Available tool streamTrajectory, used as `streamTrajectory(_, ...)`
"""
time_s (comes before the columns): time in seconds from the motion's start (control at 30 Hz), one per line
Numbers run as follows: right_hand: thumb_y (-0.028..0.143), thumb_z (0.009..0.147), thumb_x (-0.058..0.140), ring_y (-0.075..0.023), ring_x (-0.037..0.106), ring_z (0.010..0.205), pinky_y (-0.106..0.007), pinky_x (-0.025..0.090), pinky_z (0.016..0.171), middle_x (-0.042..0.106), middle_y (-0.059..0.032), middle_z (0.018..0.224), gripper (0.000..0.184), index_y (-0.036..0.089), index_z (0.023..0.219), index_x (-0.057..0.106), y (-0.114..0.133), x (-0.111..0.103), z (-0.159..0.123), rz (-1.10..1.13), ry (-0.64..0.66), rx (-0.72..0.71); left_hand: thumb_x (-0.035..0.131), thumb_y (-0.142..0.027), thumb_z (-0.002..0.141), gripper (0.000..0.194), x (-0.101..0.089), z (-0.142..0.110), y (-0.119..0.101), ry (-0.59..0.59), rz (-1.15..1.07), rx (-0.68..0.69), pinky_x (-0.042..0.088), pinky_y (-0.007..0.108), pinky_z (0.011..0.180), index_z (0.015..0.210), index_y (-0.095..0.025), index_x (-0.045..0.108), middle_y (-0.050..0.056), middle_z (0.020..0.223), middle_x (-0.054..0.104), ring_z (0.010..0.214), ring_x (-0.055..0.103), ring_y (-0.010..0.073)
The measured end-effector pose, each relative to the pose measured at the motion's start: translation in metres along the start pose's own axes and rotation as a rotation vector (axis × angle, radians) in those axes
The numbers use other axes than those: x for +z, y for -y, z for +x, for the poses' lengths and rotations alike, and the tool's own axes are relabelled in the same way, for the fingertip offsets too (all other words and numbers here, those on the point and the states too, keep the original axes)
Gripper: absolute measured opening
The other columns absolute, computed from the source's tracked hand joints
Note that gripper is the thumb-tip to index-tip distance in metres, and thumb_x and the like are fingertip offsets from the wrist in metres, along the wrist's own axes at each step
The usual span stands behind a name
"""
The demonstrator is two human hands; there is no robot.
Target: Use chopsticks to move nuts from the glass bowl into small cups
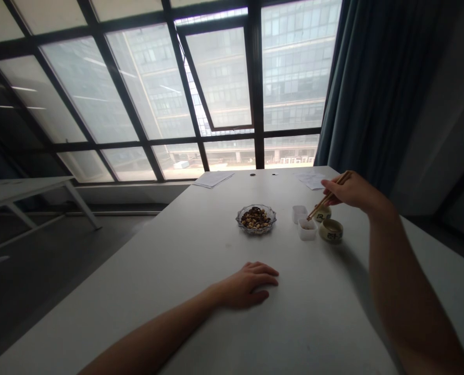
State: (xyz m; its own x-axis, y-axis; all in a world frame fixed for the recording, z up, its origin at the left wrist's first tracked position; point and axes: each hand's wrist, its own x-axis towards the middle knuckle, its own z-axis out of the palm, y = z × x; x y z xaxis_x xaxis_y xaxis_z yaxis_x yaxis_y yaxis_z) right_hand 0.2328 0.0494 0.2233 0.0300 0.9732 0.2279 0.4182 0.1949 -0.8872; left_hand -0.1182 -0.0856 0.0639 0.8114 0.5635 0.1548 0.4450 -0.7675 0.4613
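Observation:
My right hand (351,191) is closed on a pair of wooden chopsticks (328,197), whose tips point down into the nearer of two small white square cups (307,229). The second white cup (299,212) stands just behind it. Two small round ceramic cups sit to the right, one (331,230) in front and one (323,213) partly hidden behind the chopsticks. A glass dish of mixed nuts and beans (255,219) stands left of the cups. My left hand (249,285) lies flat on the white table (200,271), palm down, fingers stretched out, holding nothing.
Sheets of paper lie at the table's far edge, one on the left (213,179) and one on the right (312,179). A large window fills the background, with a dark curtain (366,88) on the right. Another white table (24,190) stands at the left.

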Motion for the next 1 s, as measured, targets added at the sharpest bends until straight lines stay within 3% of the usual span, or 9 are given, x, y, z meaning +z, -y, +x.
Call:
streamTrajectory(0.27, 0.043, 0.082, 0.081, -0.0298, 0.075, 0.055, -0.037, 0.065, 0.053, 0.073, -0.0147, 0.064, 0.035, 0.019, 0.061, 0.067, -0.021, 0.009, 0.020, -0.045, 0.096, 0.071, 0.060, -0.029, 0.097, 0.039, 0.001, 0.000, 0.001, -0.002, -0.012, 0.000, 0.034, 0.044, 0.118, 0.136, -0.029, 0.060, 0.007, 0.146, 0.058, 0.135, 0.052, 0.0277)
streamTrajectory(0.47, 0.049, 0.078, 0.082, -0.0292, 0.072, 0.049, -0.037, 0.062, 0.044, 0.072, -0.0148, 0.059, 0.038, 0.020, 0.060, 0.067, -0.035, 0.009, 0.030, -0.031, 0.172, -0.039, 0.060, -0.027, 0.096, 0.039, 0.000, 0.000, 0.000, 0.005, -0.019, -0.006, 0.034, 0.044, 0.118, 0.136, -0.029, 0.061, 0.007, 0.146, 0.058, 0.135, 0.052, 0.0281)
streamTrajectory(0.6, 0.052, 0.080, 0.079, -0.0295, 0.073, 0.051, -0.038, 0.063, 0.046, 0.072, -0.0146, 0.059, 0.040, 0.020, 0.061, 0.067, -0.035, 0.009, 0.030, -0.051, 0.160, -0.009, 0.060, -0.029, 0.097, 0.039, 0.000, 0.000, 0.000, 0.001, -0.015, -0.001, 0.034, 0.045, 0.117, 0.136, -0.029, 0.061, 0.008, 0.146, 0.058, 0.135, 0.052, 0.0282)
streamTrajectory(0.8, 0.055, 0.082, 0.077, -0.0280, 0.071, 0.048, -0.035, 0.060, 0.043, 0.069, -0.0136, 0.053, 0.042, 0.020, 0.061, 0.066, -0.032, 0.010, 0.027, -0.032, 0.174, -0.108, 0.060, -0.029, 0.097, 0.038, 0.001, 0.000, -0.001, -0.004, -0.006, -0.005, 0.035, 0.045, 0.117, 0.136, -0.029, 0.061, 0.008, 0.146, 0.058, 0.135, 0.052, 0.0286)
streamTrajectory(1.0, 0.050, 0.082, 0.078, -0.0297, 0.074, 0.053, -0.037, 0.063, 0.046, 0.073, -0.0155, 0.062, 0.038, 0.020, 0.064, 0.067, -0.026, 0.012, 0.024, -0.027, 0.096, -0.047, 0.061, -0.027, 0.096, 0.039, 0.000, 0.000, -0.001, 0.000, -0.004, -0.001, 0.034, 0.043, 0.118, 0.136, -0.029, 0.060, 0.007, 0.146, 0.058, 0.135, 0.052, 0.0273)
